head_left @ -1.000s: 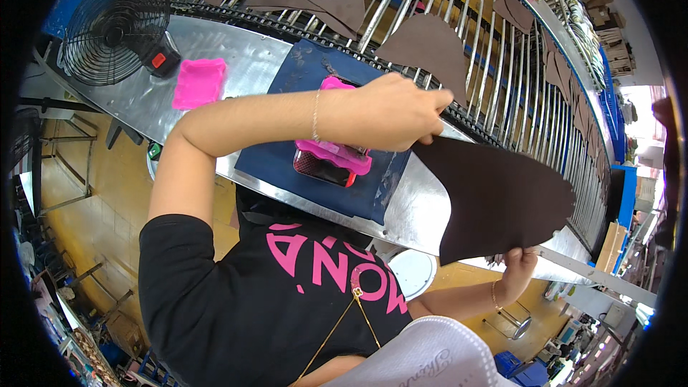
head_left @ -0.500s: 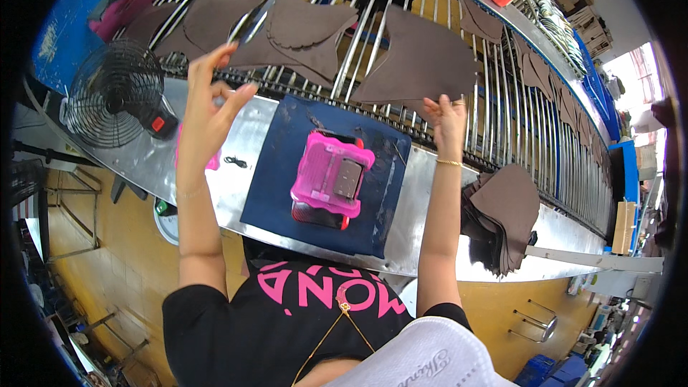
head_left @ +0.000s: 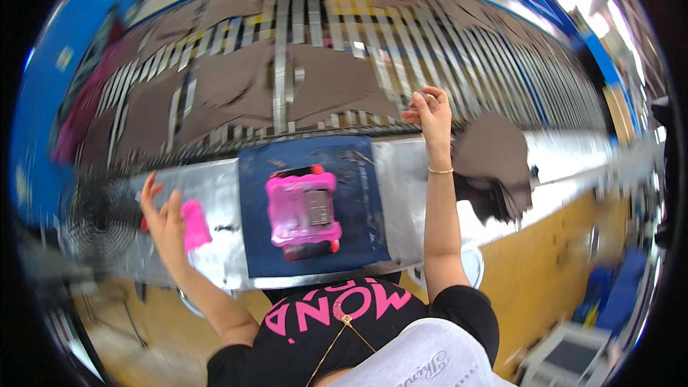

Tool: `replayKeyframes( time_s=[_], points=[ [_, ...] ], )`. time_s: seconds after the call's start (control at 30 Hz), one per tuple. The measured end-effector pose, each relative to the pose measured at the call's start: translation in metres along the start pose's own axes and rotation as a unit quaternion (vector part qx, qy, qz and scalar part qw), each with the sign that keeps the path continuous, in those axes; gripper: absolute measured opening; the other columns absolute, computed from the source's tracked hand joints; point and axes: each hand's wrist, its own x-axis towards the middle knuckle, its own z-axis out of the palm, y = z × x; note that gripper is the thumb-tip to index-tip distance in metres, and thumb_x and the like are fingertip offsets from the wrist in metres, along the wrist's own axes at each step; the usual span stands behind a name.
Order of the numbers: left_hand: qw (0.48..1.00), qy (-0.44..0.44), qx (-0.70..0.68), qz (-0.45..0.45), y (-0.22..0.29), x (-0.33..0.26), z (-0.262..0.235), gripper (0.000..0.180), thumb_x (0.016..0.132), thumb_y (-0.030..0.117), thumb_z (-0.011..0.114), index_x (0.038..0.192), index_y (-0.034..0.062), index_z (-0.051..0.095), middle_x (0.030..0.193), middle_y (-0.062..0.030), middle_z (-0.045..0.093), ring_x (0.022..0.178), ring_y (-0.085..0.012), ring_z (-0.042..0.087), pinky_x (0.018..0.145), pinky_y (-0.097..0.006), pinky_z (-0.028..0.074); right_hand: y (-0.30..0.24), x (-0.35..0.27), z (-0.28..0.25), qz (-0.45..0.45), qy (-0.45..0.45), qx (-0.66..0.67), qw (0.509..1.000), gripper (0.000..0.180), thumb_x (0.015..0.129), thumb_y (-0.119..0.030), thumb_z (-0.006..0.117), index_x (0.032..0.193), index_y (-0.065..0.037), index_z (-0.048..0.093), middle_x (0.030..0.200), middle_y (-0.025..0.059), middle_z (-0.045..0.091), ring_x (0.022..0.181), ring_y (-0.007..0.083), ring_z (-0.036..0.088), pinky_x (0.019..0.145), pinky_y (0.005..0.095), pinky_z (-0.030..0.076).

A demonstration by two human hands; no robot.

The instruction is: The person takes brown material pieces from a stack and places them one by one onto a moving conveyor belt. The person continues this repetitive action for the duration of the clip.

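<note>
My left hand [head_left: 166, 221] hangs over the metal table, fingers spread and holding nothing, beside a pink flat item [head_left: 195, 226]. My right hand [head_left: 433, 116] is above the near edge of the bar conveyor [head_left: 423, 75]; its fingers are loosely bent and apart, with nothing visible in them. Just left of it lies a flat brown cut piece [head_left: 333, 82] on the bars. More overlapping brown pieces [head_left: 222, 86] lie further left. Between my arms, a pink plastic tray [head_left: 287, 208] holding a small dark block [head_left: 319, 208] sits on a dark blue mat [head_left: 358, 244].
A stack of brown pieces [head_left: 494, 150] overhangs the table by my right forearm. At the left end stands a blurred wire fan [head_left: 107, 226]. The metal table [head_left: 405, 165] runs along the conveyor's near side. Further brown pieces lie in the conveyor's far row.
My view has swung round. My left hand has come away from the brown pieces, down toward the table's left side. My right hand has come off the brown piece's corner.
</note>
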Motion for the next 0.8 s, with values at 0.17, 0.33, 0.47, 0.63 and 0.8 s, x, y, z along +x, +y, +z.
replayKeyframes(
  time_s=[0.17, 0.33, 0.47, 0.63, 0.8],
  points=[
    [0.998, -0.057, -0.026, 0.015, -0.018, 0.016, 0.031, 0.051, 0.090, 0.020, 0.061, 0.134, 0.0113, 0.038, 0.114, -0.0051, 0.045, 0.055, -0.0033, 0.043, 0.041, -0.017, 0.031, -0.043, -0.041, -0.166, -0.162, 0.262, -0.504, 0.807, 0.032, 0.083, -0.029, 0.066, 0.097, 0.000, 0.064, 0.087, 0.0143, 0.066, 0.075, 0.0251, 0.064, 0.067, 0.0347, 0.051],
    [0.988, -0.134, -0.057, 0.045, -0.008, 0.023, 0.071, 0.052, 0.090, 0.021, 0.060, 0.135, 0.0115, 0.036, 0.115, -0.0060, 0.045, 0.055, -0.0031, 0.044, 0.039, -0.017, 0.032, -0.037, -0.088, -0.277, 0.153, 0.303, -0.645, 0.685, 0.045, 0.078, -0.040, 0.068, 0.104, -0.004, 0.065, 0.111, 0.0154, 0.059, 0.107, 0.0316, 0.056, 0.084, 0.0469, 0.046],
    [0.986, -0.143, -0.057, 0.055, -0.006, 0.023, 0.081, 0.053, 0.090, 0.021, 0.060, 0.137, 0.0129, 0.035, 0.117, -0.0064, 0.044, 0.054, -0.0028, 0.045, 0.038, -0.016, 0.032, -0.024, -0.104, -0.270, 0.094, 0.308, -0.703, 0.634, 0.044, 0.076, -0.041, 0.069, 0.104, -0.007, 0.066, 0.112, 0.0139, 0.058, 0.104, 0.0309, 0.057, 0.082, 0.0517, 0.045],
    [0.986, -0.148, -0.042, 0.059, -0.003, 0.017, 0.072, 0.054, 0.090, 0.021, 0.060, 0.137, 0.0130, 0.034, 0.117, -0.0068, 0.045, 0.054, -0.0023, 0.044, 0.038, -0.015, 0.032, -0.040, -0.098, -0.259, 0.077, 0.301, -0.734, 0.604, 0.039, 0.079, -0.035, 0.067, 0.103, -0.006, 0.060, 0.098, 0.0143, 0.064, 0.092, 0.0347, 0.061, 0.075, 0.0467, 0.049],
    [0.989, -0.132, -0.021, 0.059, 0.001, 0.014, 0.055, 0.053, 0.090, 0.020, 0.060, 0.137, 0.0113, 0.036, 0.115, -0.0068, 0.048, 0.054, -0.0016, 0.044, 0.039, -0.015, 0.033, -0.101, -0.103, -0.204, 0.086, 0.214, -0.678, 0.698, 0.020, 0.089, -0.014, 0.052, 0.103, -0.002, 0.059, 0.088, 0.0224, 0.064, 0.081, 0.0376, 0.064, 0.069, 0.0472, 0.049]
  ],
)
